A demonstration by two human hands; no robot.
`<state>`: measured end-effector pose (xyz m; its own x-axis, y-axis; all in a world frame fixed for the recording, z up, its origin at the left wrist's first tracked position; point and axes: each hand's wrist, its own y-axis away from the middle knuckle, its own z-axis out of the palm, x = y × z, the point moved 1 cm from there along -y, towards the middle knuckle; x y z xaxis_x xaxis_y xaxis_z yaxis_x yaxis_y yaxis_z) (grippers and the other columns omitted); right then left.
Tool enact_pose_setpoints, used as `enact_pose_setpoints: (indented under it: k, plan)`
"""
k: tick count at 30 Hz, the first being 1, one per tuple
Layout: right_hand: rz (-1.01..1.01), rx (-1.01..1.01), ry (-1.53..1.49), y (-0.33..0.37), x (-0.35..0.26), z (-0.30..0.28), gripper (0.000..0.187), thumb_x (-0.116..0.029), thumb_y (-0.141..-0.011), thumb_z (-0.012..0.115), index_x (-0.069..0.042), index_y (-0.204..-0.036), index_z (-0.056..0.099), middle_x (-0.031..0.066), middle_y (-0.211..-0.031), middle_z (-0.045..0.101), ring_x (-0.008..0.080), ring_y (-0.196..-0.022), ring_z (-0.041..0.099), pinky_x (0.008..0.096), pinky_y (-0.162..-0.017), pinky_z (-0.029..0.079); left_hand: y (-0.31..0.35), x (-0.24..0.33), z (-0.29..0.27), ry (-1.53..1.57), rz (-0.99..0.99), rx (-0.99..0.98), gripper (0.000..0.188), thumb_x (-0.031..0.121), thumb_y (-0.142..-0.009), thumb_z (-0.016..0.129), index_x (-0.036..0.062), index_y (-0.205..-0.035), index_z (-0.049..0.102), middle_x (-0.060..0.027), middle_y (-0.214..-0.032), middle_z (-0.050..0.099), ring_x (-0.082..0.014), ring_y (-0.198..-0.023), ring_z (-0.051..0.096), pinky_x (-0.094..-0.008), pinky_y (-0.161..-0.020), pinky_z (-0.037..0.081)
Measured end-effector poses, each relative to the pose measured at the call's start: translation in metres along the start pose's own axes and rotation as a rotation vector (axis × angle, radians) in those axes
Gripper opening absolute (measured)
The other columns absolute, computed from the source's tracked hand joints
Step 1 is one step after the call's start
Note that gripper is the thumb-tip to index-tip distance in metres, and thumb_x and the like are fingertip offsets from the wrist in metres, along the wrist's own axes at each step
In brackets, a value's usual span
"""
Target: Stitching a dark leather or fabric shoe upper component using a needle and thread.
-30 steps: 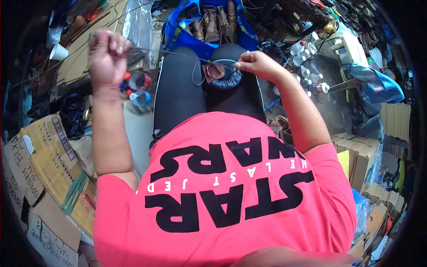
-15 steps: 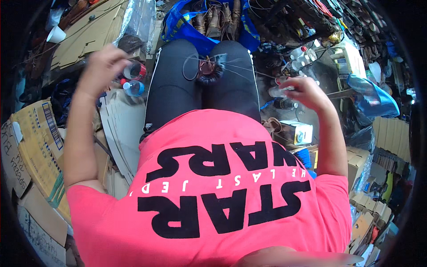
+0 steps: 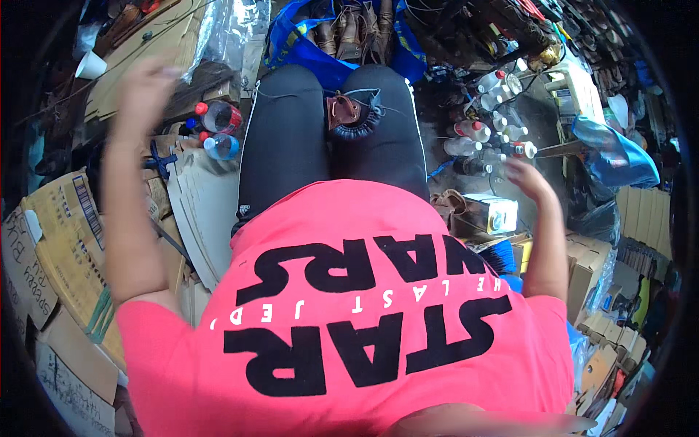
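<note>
Here the shoe lies on the person's lap, wedged between the two black-clad thighs, sole edge curving toward the body and the brown upper showing above it. Its long axis runs roughly across the lap, slightly tilted, and a thin thread seems to trail off it to the left over the thigh.

Neither hand touches it. The left hand is raised well out to the left, above the plastic bottles with red and blue caps; it is blurred, so whether the fingers are open or pinched on something cannot be told. The right hand hangs low on the right, just beside the cluster of small glue bottles and above a yellowish tin; its fingers look loosely curled and hold nothing that shows, though blur leaves this uncertain.

From the right hand the shoe lies to the left and a little farther from the body; from the left hand it lies to the right and lower. The right hand is somewhat the nearer of the two, though both are well apart from it.

Flattened cardboard is stacked at the left, a blue bag of footwear sits beyond the knees, and a blue brush lies by the right elbow.
</note>
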<state>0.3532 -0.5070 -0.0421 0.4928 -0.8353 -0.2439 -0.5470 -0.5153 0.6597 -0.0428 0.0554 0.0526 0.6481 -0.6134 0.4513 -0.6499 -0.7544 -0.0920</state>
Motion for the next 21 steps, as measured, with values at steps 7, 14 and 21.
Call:
enact_pose_setpoints:
  k: [7,14,21]
  plan:
    - [-0.567,-0.066,-0.902,-0.011,-0.231,0.040,0.043,-0.024,-0.090,0.061,-0.005,-0.128,0.053,0.0046,-0.113,0.058,0.0083,-0.097,0.051,0.0234,-0.083,0.042,0.054,0.151,0.130,0.410,0.527,-0.367,0.032,0.012,-0.085,0.061,0.0063,-0.116,0.061,-0.0132,-0.109,0.064,-0.0198,-0.099,0.062,-0.0300,-0.087,0.047]
    - [-0.437,-0.054,-0.965,-0.025,-0.234,0.033,0.027,-0.033,-0.087,0.064,-0.011,-0.073,0.056,-0.0075,-0.068,0.048,0.0030,-0.063,0.042,0.0193,-0.056,0.033,0.046,0.138,0.137,0.454,0.362,-0.540,0.021,0.019,-0.089,0.058,-0.0004,-0.081,0.062,-0.0030,-0.070,0.062,-0.0092,-0.067,0.056,-0.0279,-0.061,0.046]
    - [-0.416,0.027,-0.855,-0.020,-0.202,0.014,0.035,-0.020,-0.096,0.048,-0.013,-0.130,0.054,-0.0025,-0.098,0.053,0.0074,-0.084,0.049,0.0236,-0.079,0.043,0.031,0.123,0.130,0.906,0.192,-0.449,0.030,0.025,-0.094,0.052,0.0053,-0.116,0.061,-0.0038,-0.109,0.062,-0.0095,-0.083,0.056,-0.0237,-0.075,0.046]
